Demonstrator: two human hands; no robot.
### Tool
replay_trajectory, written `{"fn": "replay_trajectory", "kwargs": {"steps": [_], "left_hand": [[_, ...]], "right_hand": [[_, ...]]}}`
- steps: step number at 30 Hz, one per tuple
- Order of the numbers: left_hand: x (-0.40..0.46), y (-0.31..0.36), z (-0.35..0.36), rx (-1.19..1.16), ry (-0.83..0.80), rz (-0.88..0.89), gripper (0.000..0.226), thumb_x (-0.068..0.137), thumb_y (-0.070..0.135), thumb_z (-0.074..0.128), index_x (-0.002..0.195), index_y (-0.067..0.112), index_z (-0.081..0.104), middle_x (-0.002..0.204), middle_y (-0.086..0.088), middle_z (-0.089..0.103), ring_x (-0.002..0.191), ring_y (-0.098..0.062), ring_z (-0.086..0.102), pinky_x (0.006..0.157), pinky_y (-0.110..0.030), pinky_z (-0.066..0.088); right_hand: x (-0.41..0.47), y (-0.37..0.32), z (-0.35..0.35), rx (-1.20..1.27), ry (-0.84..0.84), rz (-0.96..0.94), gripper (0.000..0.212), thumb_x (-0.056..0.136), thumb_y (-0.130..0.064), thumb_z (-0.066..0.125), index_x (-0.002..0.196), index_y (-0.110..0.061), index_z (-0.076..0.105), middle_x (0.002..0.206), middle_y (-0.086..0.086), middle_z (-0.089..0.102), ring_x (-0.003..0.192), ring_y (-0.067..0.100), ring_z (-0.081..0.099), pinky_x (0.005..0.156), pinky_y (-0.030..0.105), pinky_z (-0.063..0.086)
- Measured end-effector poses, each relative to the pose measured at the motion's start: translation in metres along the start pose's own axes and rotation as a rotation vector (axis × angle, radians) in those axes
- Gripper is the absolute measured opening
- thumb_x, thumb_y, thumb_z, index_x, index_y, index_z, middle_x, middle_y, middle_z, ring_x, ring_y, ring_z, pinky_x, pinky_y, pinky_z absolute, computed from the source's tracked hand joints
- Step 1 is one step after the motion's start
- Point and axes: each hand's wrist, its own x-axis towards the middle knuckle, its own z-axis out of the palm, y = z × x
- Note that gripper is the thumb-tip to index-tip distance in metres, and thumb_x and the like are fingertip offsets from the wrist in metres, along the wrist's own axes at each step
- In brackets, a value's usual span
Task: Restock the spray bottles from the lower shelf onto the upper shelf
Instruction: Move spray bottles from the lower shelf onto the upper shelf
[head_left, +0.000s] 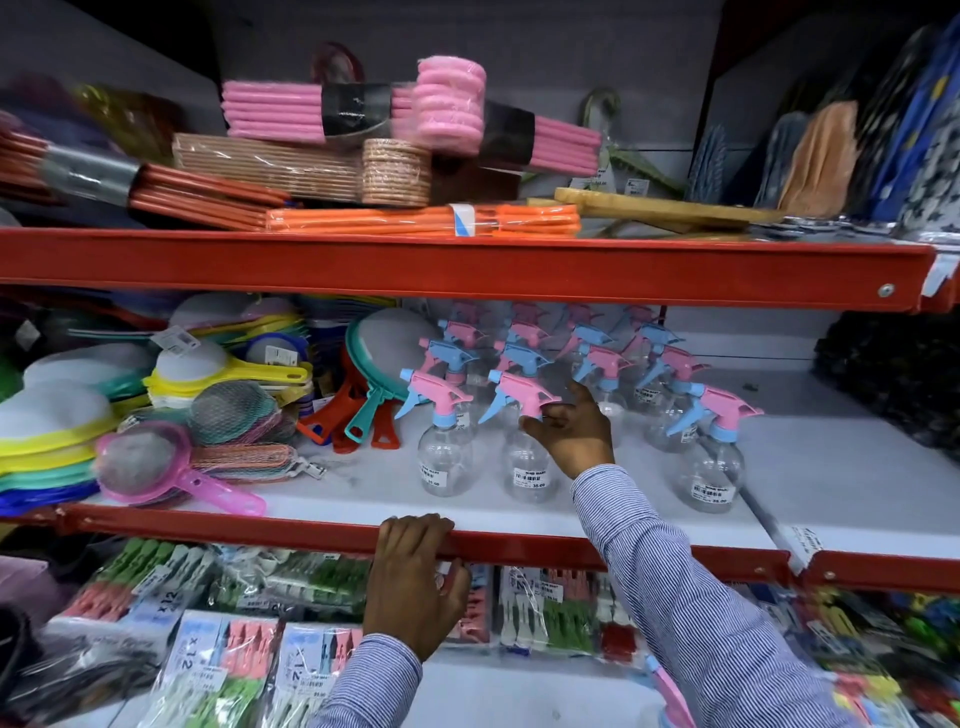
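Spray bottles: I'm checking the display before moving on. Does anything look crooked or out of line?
Mostly tidy, upright rows. One spray bottle stands alone right of the front row, out of line. The right hand grips another bottle by its pink trigger head.

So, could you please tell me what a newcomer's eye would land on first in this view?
Probably the cluster of clear spray bottles with pink and blue trigger heads, standing on the white middle shelf, right of centre. The right hand reaches in and its fingers close on a front bottle's pink head, while the left hand grips the shelf's red front edge. Above, pink and orange bundles pile up.
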Motion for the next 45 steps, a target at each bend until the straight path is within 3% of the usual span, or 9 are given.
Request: {"fn": "replay_trajectory", "kwargs": {"steps": [12, 16, 19, 23, 27, 31, 34, 37, 45], "left_hand": [[-0.001, 0.002, -0.001, 0.004, -0.006, 0.001, 0.044, 0.071, 0.037, 0.067, 0.113, 0.025, 0.058, 0.108, 0.005, 0.062, 0.104, -0.016, 0.048, 0.106, -0.041, 0.039], [-0.002, 0.000, 0.000, 0.016, -0.006, 0.017, 0.046, 0.072, 0.039, 0.065, 0.115, 0.024, 0.057, 0.110, 0.004, 0.061, 0.107, -0.017, 0.048, 0.110, -0.039, 0.032], [-0.001, 0.002, 0.002, 0.055, -0.009, 0.026, 0.051, 0.072, 0.042, 0.060, 0.118, 0.020, 0.057, 0.114, -0.002, 0.061, 0.112, -0.024, 0.049, 0.112, -0.044, 0.031], [-0.001, 0.016, 0.007, 0.085, -0.029, 0.059, 0.058, 0.075, 0.045, 0.051, 0.125, 0.017, 0.056, 0.130, -0.007, 0.059, 0.128, -0.031, 0.046, 0.118, -0.052, 0.021], [-0.003, 0.051, 0.021, -0.002, -0.076, 0.149, 0.055, 0.078, 0.039, 0.055, 0.127, 0.015, 0.055, 0.128, -0.007, 0.061, 0.127, -0.027, 0.047, 0.120, -0.047, 0.019], [-0.003, 0.076, 0.034, -0.054, -0.075, 0.145, 0.055, 0.075, 0.035, 0.068, 0.125, 0.014, 0.056, 0.118, -0.006, 0.063, 0.114, -0.025, 0.053, 0.119, -0.045, 0.022], [-0.003, 0.079, 0.036, -0.040, -0.046, 0.121, 0.054, 0.072, 0.035, 0.071, 0.120, 0.013, 0.058, 0.113, -0.008, 0.064, 0.108, -0.027, 0.053, 0.115, -0.047, 0.028], [-0.005, 0.078, 0.035, -0.003, -0.058, 0.131, 0.056, 0.071, 0.035, 0.070, 0.121, 0.014, 0.056, 0.113, -0.009, 0.063, 0.108, -0.027, 0.050, 0.113, -0.044, 0.028], [-0.007, 0.078, 0.027, -0.019, -0.092, 0.136, 0.055, 0.075, 0.040, 0.058, 0.125, 0.018, 0.054, 0.117, -0.006, 0.063, 0.110, -0.026, 0.052, 0.112, -0.044, 0.032]], "right_hand": [[-0.007, 0.004, 0.003, -0.032, 0.038, -0.054, 0.086, 0.071, -0.016, 0.081, 0.143, -0.013, 0.034, 0.088, -0.001, 0.066, 0.083, 0.013, 0.062, 0.082, 0.020, 0.046], [-0.012, 0.011, -0.003, 0.035, 0.022, -0.066, 0.093, 0.067, -0.020, 0.085, 0.143, -0.017, 0.033, 0.095, 0.001, 0.071, 0.091, 0.017, 0.067, 0.093, 0.036, 0.055], [-0.028, 0.014, -0.020, -0.068, 0.014, -0.135, 0.093, 0.064, -0.023, 0.087, 0.142, -0.020, 0.036, 0.103, 0.001, 0.072, 0.095, 0.016, 0.066, 0.092, 0.031, 0.053], [-0.078, 0.027, -0.065, -0.098, 0.105, -0.256, 0.045, 0.072, -0.021, 0.080, 0.113, -0.018, 0.063, 0.097, -0.003, 0.073, 0.084, 0.010, 0.067, 0.080, 0.019, 0.054], [-0.136, 0.080, -0.117, -0.177, 0.206, -0.210, 0.005, 0.078, -0.012, 0.074, 0.082, -0.015, 0.072, 0.073, -0.003, 0.073, 0.065, 0.009, 0.068, 0.065, 0.021, 0.055], [-0.162, 0.164, -0.144, -0.475, 0.164, 0.089, 0.007, 0.072, -0.014, 0.075, 0.077, -0.017, 0.071, 0.070, -0.005, 0.071, 0.058, 0.000, 0.063, 0.068, 0.024, 0.057], [-0.163, 0.214, -0.140, -0.616, 0.050, 0.316, 0.042, 0.065, -0.038, 0.080, 0.100, -0.018, 0.068, 0.095, 0.003, 0.074, 0.088, 0.022, 0.070, 0.081, 0.034, 0.056], [-0.156, 0.243, -0.126, -0.793, -0.160, 0.468, 0.076, 0.058, -0.052, 0.080, 0.122, -0.019, 0.057, 0.118, 0.007, 0.067, 0.111, 0.026, 0.062, 0.092, 0.034, 0.050], [-0.138, 0.230, -0.113, -0.937, -0.203, 0.482, 0.049, 0.067, -0.024, 0.077, 0.111, -0.009, 0.060, 0.113, 0.013, 0.068, 0.104, 0.028, 0.066, 0.087, 0.033, 0.053]]}}
